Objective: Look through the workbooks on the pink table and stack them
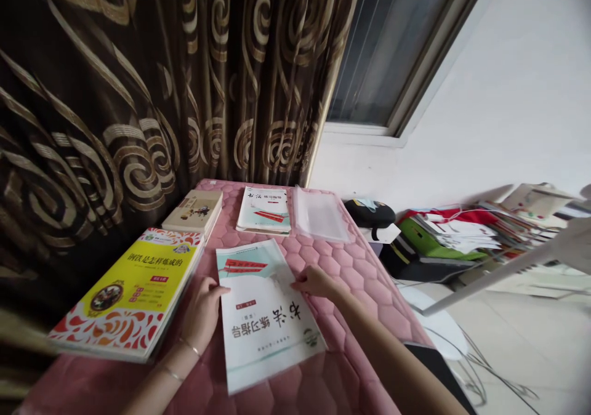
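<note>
Forearms (392, 353): closest to camera; left one wore thin bracelets (189, 346).
Left hand (202, 313): thumb over the booklet's left edge, fingers curled behind; grasping it.
Right hand (318, 281): pinched the opposite edge.
Booklet (263, 316): between both hands, low over the bench (369, 292), title upside down to the wearer. Couldn't tell if any part rested on the bench's pink quilted cover.
Why two edges: probably kept it steady and flat, cover mostly unobscured.
Yellow book (129, 286): left side, outside the left hand; tan book (196, 212) just behind. Likely parked there for working room.
Booklet stack (265, 209): far end, similar cover.
Clear sleeves (321, 215): flat, right beside that stack, presumably within reach; contents not made out.
Black case (369, 213): past the bench edge; inside not visible.
Green bag (425, 242): loose papers (455, 233) on top; inside hidden.
</note>
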Demonstrator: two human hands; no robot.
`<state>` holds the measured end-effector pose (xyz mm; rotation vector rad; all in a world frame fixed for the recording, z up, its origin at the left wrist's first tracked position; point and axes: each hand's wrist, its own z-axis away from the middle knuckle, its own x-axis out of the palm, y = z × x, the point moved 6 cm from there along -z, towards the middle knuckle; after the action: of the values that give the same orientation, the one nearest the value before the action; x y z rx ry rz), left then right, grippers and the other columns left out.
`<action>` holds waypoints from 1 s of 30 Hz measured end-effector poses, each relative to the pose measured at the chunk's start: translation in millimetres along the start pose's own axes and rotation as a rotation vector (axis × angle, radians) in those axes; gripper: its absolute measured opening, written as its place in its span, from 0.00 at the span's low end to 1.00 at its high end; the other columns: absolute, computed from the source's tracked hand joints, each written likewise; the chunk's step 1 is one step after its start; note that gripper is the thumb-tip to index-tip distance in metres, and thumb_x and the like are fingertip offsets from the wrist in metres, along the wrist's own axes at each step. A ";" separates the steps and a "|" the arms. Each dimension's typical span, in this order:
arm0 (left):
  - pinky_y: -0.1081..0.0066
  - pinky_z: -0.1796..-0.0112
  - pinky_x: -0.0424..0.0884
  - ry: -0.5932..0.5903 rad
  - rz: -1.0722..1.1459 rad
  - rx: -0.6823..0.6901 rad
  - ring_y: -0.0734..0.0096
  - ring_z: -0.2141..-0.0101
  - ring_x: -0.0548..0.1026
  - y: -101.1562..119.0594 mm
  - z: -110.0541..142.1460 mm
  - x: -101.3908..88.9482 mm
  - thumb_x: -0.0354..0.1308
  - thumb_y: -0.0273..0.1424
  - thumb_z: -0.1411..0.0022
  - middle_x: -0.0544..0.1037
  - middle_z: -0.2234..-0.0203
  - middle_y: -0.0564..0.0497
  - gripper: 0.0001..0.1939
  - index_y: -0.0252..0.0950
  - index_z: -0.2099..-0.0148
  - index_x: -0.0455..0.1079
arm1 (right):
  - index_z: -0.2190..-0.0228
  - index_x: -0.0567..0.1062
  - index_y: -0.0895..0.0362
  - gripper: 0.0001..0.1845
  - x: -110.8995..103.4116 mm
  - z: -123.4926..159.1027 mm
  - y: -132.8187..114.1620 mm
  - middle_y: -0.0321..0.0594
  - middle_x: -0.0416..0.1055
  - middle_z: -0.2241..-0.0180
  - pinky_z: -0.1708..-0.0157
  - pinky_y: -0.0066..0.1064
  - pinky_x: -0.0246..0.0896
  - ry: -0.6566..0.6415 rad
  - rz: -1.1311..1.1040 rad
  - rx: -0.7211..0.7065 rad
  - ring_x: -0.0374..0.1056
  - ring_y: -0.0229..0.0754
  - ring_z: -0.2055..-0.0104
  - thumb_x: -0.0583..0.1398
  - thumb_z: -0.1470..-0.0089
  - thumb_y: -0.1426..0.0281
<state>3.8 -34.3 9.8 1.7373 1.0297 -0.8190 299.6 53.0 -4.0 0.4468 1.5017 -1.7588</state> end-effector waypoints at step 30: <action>0.74 0.76 0.59 0.000 0.410 -0.597 0.72 0.79 0.68 -20.9 -160.2 29.1 0.63 0.28 0.62 0.65 0.86 0.60 0.12 0.39 0.80 0.59 | 0.82 0.64 0.56 0.20 -29.3 -35.3 5.5 0.28 0.56 0.90 0.86 0.23 0.48 0.196 -0.330 0.163 0.52 0.30 0.87 0.63 0.47 0.61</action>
<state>10.7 128.0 33.0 1.3549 0.7716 -0.2136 315.1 95.8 3.9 0.4861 1.6486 -2.1584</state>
